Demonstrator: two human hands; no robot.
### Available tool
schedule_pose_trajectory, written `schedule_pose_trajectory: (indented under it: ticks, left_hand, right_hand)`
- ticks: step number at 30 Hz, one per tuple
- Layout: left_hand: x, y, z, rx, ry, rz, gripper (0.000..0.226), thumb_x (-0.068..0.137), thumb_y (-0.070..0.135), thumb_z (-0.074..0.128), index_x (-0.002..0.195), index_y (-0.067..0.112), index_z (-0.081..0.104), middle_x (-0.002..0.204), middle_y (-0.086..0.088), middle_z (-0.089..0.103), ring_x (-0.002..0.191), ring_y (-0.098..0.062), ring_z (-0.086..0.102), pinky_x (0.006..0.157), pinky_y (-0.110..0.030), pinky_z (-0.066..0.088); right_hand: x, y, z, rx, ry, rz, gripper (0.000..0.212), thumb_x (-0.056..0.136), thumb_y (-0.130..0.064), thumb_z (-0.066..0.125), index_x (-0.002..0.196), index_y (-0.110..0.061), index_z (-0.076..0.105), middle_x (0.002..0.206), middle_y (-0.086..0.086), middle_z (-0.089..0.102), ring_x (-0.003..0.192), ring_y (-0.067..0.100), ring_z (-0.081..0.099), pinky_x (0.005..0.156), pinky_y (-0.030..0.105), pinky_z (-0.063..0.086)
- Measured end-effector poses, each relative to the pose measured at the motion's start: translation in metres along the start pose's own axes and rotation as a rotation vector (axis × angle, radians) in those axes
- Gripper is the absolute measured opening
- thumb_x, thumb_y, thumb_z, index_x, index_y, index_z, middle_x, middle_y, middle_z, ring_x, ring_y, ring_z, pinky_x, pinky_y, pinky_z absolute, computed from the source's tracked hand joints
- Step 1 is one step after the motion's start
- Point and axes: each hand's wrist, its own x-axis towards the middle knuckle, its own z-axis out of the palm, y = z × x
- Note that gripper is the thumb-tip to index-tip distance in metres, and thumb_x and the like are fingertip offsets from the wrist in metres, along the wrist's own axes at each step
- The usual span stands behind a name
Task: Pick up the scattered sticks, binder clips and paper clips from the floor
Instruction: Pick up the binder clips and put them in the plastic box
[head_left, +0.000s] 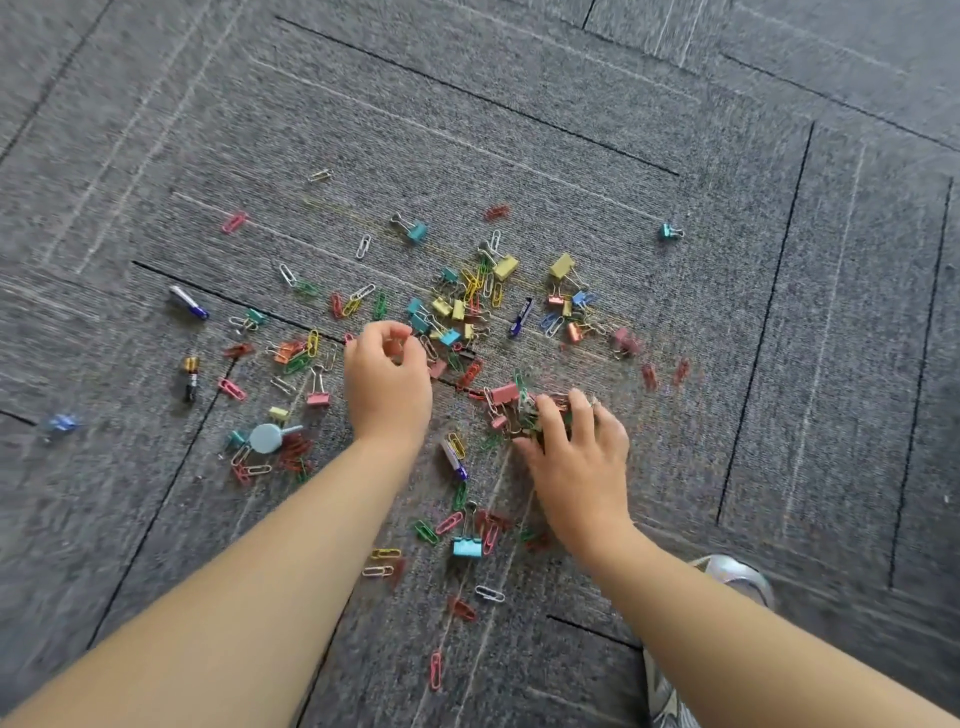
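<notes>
Right hand (576, 457) clawed round tangled heap of coloured metal clips (511, 410) on grey carpet floor (779, 312); overfull, strays may drop. Left hand (387, 376), left of heap: curled, contents unclear.

Bare carpet (519, 78) beyond the clips (467, 306) leaves open passage.

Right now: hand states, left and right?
Left hand: fingers curled; whether it holds anything cannot be told.
Right hand: closed on a clump of clips.
</notes>
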Motion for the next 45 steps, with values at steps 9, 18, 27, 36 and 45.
schedule_pose_trajectory:
  ticks: [9,18,27,36,45]
  left_hand:
    - [0.055,-0.011,0.016,0.865,-0.435,0.718,0.094,0.069,0.087,0.032,0.149,0.041,0.013,0.161,0.000,0.000,0.146,-0.030,-0.002,0.111,-0.062,-0.006]
    - [0.058,-0.048,0.035,0.549,-0.161,1.116,0.034,0.085,0.049,0.048,0.096,0.019,0.057,0.105,-0.009,0.059,0.102,-0.027,0.047,0.095,-0.047,0.032]
    - [0.070,-0.029,0.026,0.457,-0.243,1.297,0.021,0.087,0.024,0.048,0.085,0.006,0.059,0.068,-0.004,0.057,0.054,-0.020,0.052,0.052,-0.030,0.046]
    - [0.077,-0.019,0.001,0.291,-0.226,1.061,0.014,0.078,0.016,0.061,0.086,0.005,0.059,0.078,-0.007,0.062,0.063,-0.019,0.058,0.056,-0.026,0.051]
    - [0.048,-0.029,-0.017,0.084,-0.077,0.798,0.009,0.079,0.008,0.066,0.082,0.010,0.058,0.071,0.007,0.053,0.048,0.006,0.034,0.048,-0.002,0.031]
  right_hand:
    - [0.012,0.020,0.015,-0.035,0.290,-0.258,0.030,0.077,-0.017,0.055,0.106,-0.014,0.046,0.103,0.009,0.042,0.079,0.029,0.040,0.064,0.041,0.048]
    - [0.045,0.023,0.004,0.139,0.295,-0.189,0.024,0.088,-0.040,0.049,0.105,-0.023,0.050,0.114,0.007,0.048,0.104,0.028,0.046,0.088,0.046,0.043]
    - [0.160,0.024,-0.027,0.262,-0.034,0.233,0.057,0.095,-0.059,0.030,0.147,-0.036,0.028,0.159,-0.005,0.008,0.146,0.029,-0.006,0.116,0.051,-0.007]
    - [0.064,-0.023,-0.003,0.077,-0.024,-0.249,0.075,0.077,-0.075,0.038,0.139,-0.032,0.047,0.152,0.003,0.035,0.143,0.032,0.020,0.113,0.049,0.016]
    - [0.050,-0.025,0.010,0.047,0.472,-0.558,0.020,0.088,-0.027,0.060,0.082,-0.011,0.071,0.082,0.005,0.065,0.071,0.023,0.054,0.058,0.035,0.046]
